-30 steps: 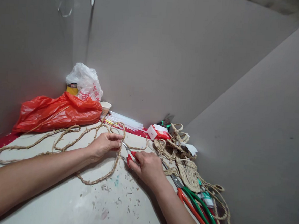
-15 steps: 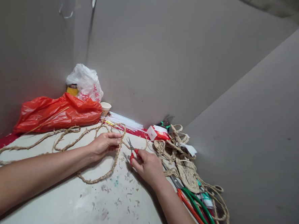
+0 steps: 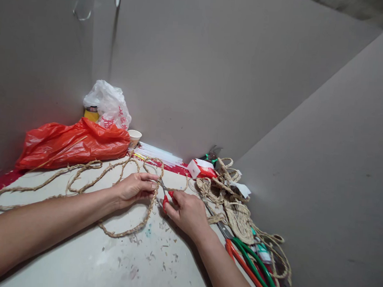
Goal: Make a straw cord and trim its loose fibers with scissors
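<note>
A long braided straw rope [image 3: 123, 233] lies in loops across the pale tabletop [image 3: 106, 264]. Its upright stretch is pinched between the fingers of my left hand [image 3: 137, 188]. Small scissors [image 3: 165, 202] with red handles are in my right hand [image 3: 187, 212], thumb and fingers at the handle loops. The blades point up and left and meet the rope beside my left fingertips. Whether they cut into a strand is too small to tell.
Behind are a red plastic bag [image 3: 71, 147], a white bag [image 3: 109, 104], a paper cup [image 3: 134, 138] and white sticks [image 3: 160, 154]. Coiled ropes [image 3: 238, 220], a red-white box [image 3: 201, 169] and large shears [image 3: 252, 264] with green and orange handles lie at right.
My right hand has moved slightly left, bringing the scissors' blades from just beside the rope onto it. The blades look closer together. My left hand still holds the rope.
</note>
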Demonstrator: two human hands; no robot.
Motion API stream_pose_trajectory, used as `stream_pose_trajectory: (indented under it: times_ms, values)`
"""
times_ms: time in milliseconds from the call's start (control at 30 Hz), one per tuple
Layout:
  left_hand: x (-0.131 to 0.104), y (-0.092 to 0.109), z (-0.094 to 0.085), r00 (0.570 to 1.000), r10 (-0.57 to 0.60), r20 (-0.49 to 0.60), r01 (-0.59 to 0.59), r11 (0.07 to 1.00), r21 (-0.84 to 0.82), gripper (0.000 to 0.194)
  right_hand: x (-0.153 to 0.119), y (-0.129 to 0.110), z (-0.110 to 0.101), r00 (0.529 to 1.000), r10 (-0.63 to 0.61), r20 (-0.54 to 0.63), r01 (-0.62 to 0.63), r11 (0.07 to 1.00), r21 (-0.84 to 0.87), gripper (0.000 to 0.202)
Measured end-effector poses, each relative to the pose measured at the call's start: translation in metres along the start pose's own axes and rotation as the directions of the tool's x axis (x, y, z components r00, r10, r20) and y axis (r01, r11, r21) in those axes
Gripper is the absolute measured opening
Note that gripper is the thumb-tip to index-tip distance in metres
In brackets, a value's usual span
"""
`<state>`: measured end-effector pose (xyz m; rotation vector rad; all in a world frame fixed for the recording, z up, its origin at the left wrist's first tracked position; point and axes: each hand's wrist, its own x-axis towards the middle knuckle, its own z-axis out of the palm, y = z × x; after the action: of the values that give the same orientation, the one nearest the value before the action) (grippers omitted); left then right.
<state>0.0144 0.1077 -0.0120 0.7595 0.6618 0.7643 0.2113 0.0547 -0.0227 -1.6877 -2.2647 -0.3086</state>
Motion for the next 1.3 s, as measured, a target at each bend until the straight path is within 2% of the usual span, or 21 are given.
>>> stream_pose_trajectory:
  times_ms: [267, 400, 667, 933, 1100, 1300]
  values:
    - [0.004, -0.002, -0.005, 0.999, 0.024, -0.025, -0.024, 1.0, 0.0, 0.033, -0.002, 0.004, 0.001, 1.0, -0.012, 0.005, 0.011, 0.999, 0.03, 0.027]
    - [0.003, -0.001, -0.004, 0.999, 0.027, -0.024, -0.027, 1.0, 0.014, 0.035, -0.001, 0.01, 0.001, 0.999, 0.036, -0.022, -0.035, 0.999, 0.035, 0.031]
    - [0.002, -0.001, -0.005, 0.998, 0.058, -0.032, -0.057, 0.998, 0.034, 0.036, 0.0, -0.001, -0.005, 1.0, -0.005, 0.001, 0.005, 1.0, 0.009, 0.014]
    - [0.003, -0.007, -0.003, 0.988, 0.127, -0.088, -0.116, 0.986, 0.118, 0.041, -0.001, -0.007, -0.006, 0.999, 0.035, 0.034, -0.032, 0.996, -0.086, 0.022]
    - [0.005, -0.009, -0.004, 0.982, 0.138, -0.125, -0.123, 0.985, 0.123, 0.04, 0.0, -0.006, -0.005, 0.998, 0.025, 0.062, -0.022, 0.998, -0.056, 0.024]
    - [0.005, -0.009, -0.005, 0.985, 0.129, -0.119, -0.112, 0.984, 0.141, 0.042, -0.002, 0.001, -0.002, 0.997, 0.06, 0.051, -0.059, 0.998, -0.034, 0.027]
